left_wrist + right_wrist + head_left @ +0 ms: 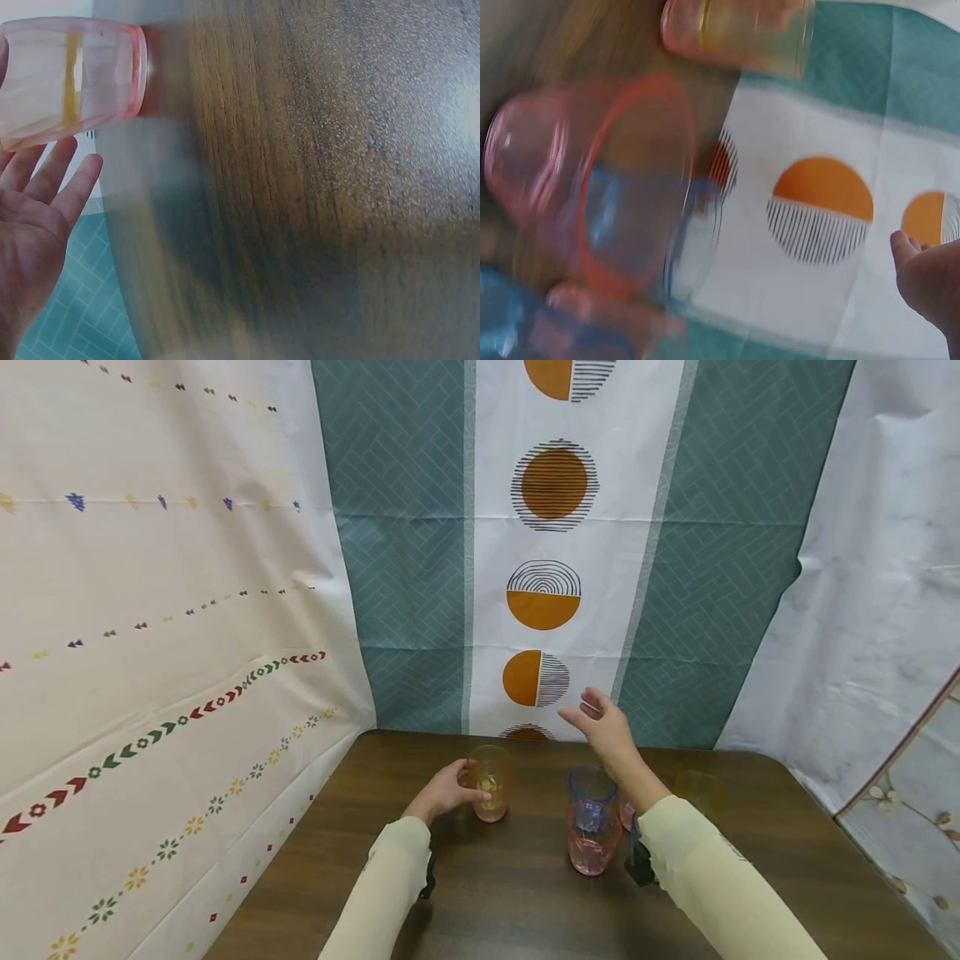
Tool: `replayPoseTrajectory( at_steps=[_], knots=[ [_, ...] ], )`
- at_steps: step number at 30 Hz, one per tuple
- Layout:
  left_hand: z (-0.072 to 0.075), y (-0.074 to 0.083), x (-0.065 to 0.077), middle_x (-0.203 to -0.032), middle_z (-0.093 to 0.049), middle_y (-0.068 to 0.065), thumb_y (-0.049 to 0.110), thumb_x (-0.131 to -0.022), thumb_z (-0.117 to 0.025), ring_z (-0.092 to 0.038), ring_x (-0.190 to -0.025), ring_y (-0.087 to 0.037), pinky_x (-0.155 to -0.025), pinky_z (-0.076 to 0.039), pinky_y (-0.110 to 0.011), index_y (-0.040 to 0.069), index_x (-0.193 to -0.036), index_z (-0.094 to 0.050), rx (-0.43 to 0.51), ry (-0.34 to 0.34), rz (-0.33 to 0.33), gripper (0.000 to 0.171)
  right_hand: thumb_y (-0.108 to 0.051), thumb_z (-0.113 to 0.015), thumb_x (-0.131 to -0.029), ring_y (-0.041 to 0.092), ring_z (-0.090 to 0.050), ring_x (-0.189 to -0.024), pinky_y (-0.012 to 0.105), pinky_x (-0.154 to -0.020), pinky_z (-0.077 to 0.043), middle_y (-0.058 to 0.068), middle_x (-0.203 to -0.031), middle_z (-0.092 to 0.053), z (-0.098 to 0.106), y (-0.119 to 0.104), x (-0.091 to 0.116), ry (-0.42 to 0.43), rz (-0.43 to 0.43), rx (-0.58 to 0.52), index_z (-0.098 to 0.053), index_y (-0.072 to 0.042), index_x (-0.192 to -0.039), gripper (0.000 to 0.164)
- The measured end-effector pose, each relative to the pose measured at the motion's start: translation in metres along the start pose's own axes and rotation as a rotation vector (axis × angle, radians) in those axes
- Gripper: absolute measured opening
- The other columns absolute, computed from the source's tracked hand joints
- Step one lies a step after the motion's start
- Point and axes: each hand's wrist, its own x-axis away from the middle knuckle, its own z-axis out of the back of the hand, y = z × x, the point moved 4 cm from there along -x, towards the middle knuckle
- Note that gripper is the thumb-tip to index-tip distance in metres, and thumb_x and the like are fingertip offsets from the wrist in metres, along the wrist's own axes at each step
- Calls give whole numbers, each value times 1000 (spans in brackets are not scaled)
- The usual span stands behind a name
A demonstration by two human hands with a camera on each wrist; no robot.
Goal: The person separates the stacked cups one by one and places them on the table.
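Observation:
My left hand (448, 792) holds a yellow glass (491, 764) nested in a pink glass (492, 812), thumb on the near side and fingers behind. This stack stands upright on the table; in the left wrist view the pink glass (105, 75) shows a yellow band inside. My right hand (606, 731) is raised above the table, fingers and thumb apart with nothing between them. Below it stand a blue-rimmed glass (592, 783) and a red-rimmed pink glass (592, 843), one in front of the other.
Another pink glass (627, 812) and a second blue glass (502, 322) are partly hidden by my right arm. Farther right stands a faint yellow glass (699, 787). A patterned cloth (408, 610) hangs behind the brown wooden table (510, 918).

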Motion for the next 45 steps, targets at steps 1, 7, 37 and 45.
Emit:
replayPoseTrajectory(
  at_steps=[1, 7, 37, 45],
  knots=[
    [1, 0, 0, -143, -51, -20, 26, -80, -85, -48, -132, -35, -105, -42, -51, 1, -142, -45, -4, 2, 4, 78, -37, -71, -93, 32, -28, -145, 46, -116, -27, 15, -160, -27, -9, -1, -1, -7, 0, -18, -21, -4, -157, 88],
    [3, 0, 0, -141, -53, -19, 30, -80, -85, -51, -129, -34, -105, -42, -52, 2, -142, -46, -33, 9, 9, 79, -32, -73, -91, 33, -33, -143, 47, -114, -32, 17, -157, -33, -58, 4, -4, -26, -20, -56, -29, -4, -154, 82],
    [5, -4, 0, -137, -58, -14, 34, -82, -83, -56, -124, -30, -104, -44, -51, 6, -142, -48, -42, -7, -3, 75, -30, -83, -83, 41, -38, -138, 51, -111, -34, 27, -151, -39, -138, 84, 8, 60, -120, 103, -33, 7, -149, 90],
    [3, -3, 2, -145, -51, -15, 32, -83, -82, -50, -131, -32, -105, -43, -51, 6, -144, -46, -18, -14, -4, 76, -26, -84, -81, 41, -36, -139, 53, -112, -32, 26, -151, -38, -143, 93, 7, 37, -126, 144, -33, 6, -150, 91]
  ],
)
